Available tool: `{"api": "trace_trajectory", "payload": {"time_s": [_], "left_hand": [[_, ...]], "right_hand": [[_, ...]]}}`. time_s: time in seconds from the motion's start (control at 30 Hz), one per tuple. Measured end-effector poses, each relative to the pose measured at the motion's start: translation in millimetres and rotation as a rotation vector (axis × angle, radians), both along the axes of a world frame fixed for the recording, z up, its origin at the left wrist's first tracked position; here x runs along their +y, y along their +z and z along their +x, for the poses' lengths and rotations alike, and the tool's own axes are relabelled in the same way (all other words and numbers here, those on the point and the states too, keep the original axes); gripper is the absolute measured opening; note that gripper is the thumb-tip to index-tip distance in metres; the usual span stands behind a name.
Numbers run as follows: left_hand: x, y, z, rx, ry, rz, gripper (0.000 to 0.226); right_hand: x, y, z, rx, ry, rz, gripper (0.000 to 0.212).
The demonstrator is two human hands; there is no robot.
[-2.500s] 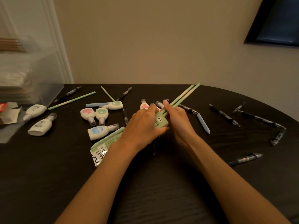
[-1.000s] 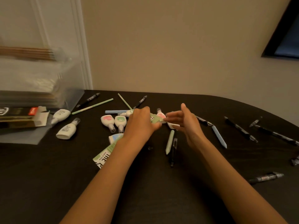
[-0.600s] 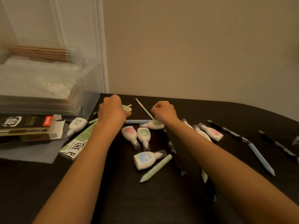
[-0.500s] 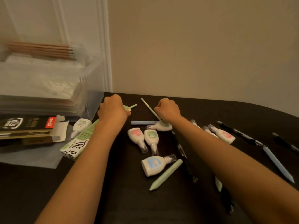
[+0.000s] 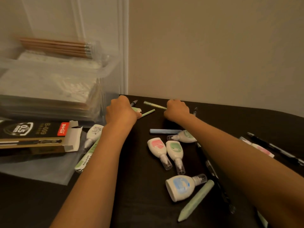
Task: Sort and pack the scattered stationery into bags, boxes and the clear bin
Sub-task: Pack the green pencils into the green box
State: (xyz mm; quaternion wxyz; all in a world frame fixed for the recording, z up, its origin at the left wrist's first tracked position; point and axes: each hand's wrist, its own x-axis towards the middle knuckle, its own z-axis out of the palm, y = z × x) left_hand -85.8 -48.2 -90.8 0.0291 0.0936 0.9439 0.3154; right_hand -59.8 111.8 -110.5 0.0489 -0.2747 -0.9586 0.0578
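Currently, left hand (image 5: 121, 111) and right hand (image 5: 176, 110) are each clenching a green pencil (image 5: 154, 105), evidently gathering matching items for packing.

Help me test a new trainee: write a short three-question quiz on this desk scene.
1. True or false: the left hand and right hand are both open and empty.
2. Which colour is the label on the correction tape nearest the camera? A pink, B blue, C yellow.
3. Fill in: the black box reads 0.5 ___.

Key:
1. False: the left grips the near green pencil, and the right grips the far green pencil.
2. B.
3. mm.
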Motion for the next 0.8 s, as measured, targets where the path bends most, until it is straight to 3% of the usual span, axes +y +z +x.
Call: {"api": "trace_trajectory", "payload": {"time_s": [0.13,0.23,0.37,0.53,0.67,0.8], "left_hand": [[1.3,-3.3,1.3,-0.003,-0.017,-0.017,0.059],[1.8,-4.9,2.8,-0.001,-0.036,-0.002,0.059],[4.4,-6.4,4.8,-0.005,-0.055,0.003,0.059],[6.9,-5.8,6.8,-0.009,-0.084,-0.008,0.060],[13.9,-2.4,17.8,0.005,-0.138,0.012,0.054],[20.8,3.7,34.4,0.042,-0.181,0.027,0.051]], "right_hand": [[-5.8,-2.8,-5.3,0.145,0.168,0.003,0.025],[-11.1,-5.4,-11.8,0.069,0.318,-0.022,0.033],[-15.3,-5.1,-16.1,-0.019,0.406,-0.059,0.010],[-9.0,6.6,-7.2,-0.131,0.430,-0.056,0.024],[-3.1,8.7,10.5,-0.098,0.428,-0.013,0.004],[10.0,15.7,40.0,-0.047,0.284,-0.023,0.018]]}}
